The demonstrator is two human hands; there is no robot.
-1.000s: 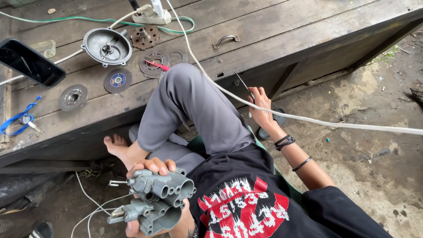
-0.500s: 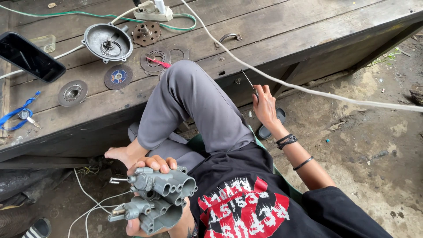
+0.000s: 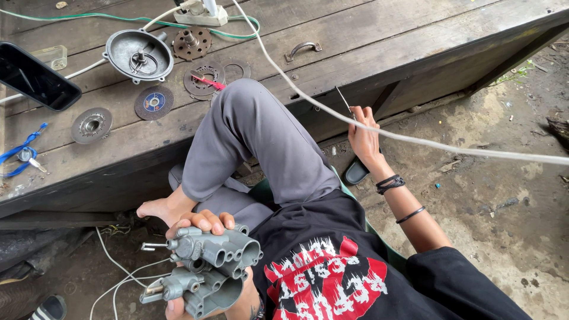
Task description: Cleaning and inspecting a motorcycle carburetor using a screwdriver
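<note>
My left hand [image 3: 198,222] grips a grey cast-metal body [image 3: 216,264] with several tube-like ports, held low beside my bare foot [image 3: 157,208]. My right hand [image 3: 363,139], bracelets on its wrist, reaches toward the edge of the wooden platform [image 3: 367,35]. It pinches a thin metal rod [image 3: 344,99] that points up and to the left. A white cable [image 3: 427,142] runs across just above that hand. My raised knee in grey trousers [image 3: 249,112] sits between the two hands.
On the platform lie a round metal housing [image 3: 138,55], grinding discs [image 3: 153,102], a black phone [image 3: 35,77], a power strip [image 3: 201,13], a green cable and a blue strap with a key [image 3: 21,153]. A dark sandal [image 3: 355,172] lies on the dirt ground.
My right hand with the rod has edged slightly right, and the white cable now crosses higher against it. The left hand holds the metal body still.
</note>
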